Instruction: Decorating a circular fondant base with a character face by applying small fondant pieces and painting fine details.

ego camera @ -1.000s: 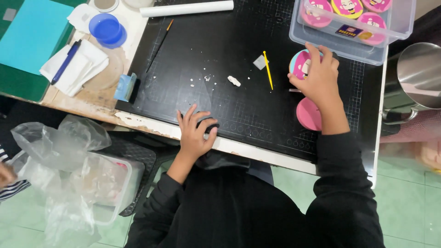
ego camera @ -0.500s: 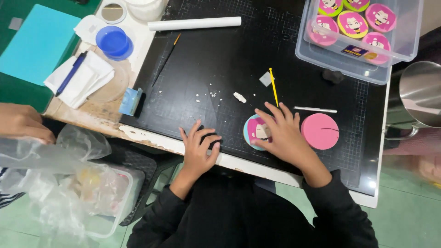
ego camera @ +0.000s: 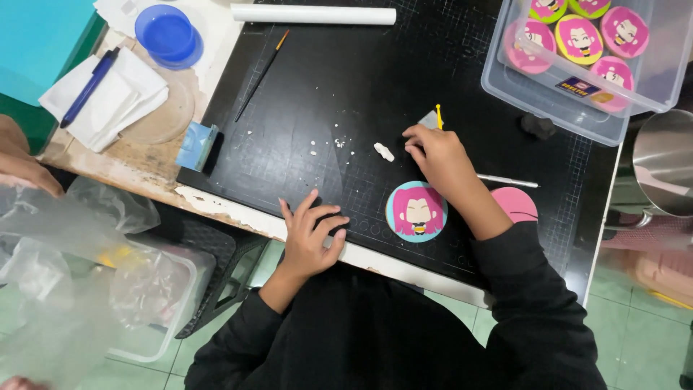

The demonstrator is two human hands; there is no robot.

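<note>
My left hand [ego camera: 310,235] rests with curled fingers on the front edge of a black cutting mat [ego camera: 339,87], holding nothing. My right hand [ego camera: 440,162] lies further in, fingers closed over a yellow-tipped modelling tool [ego camera: 437,112] and a small grey wedge [ego camera: 429,120]. Just below that hand sits a round disc [ego camera: 416,211] with a teal rim and a pink-haired cartoon face. A plain pink disc [ego camera: 516,204] is partly hidden behind my right forearm. A small white lump [ego camera: 384,152] lies left of my right hand.
A clear plastic tub [ego camera: 556,94] with several decorated discs stands at the back right. A white roller [ego camera: 314,14], a thin paintbrush [ego camera: 261,74], a blue lid [ego camera: 167,32], tissues with a pen [ego camera: 90,83] and another person's hand [ego camera: 18,162] at far left.
My right hand brought the face disc from the tub side to the mat's front, let go of it, then moved up onto the yellow tool. The left hand stayed put.
</note>
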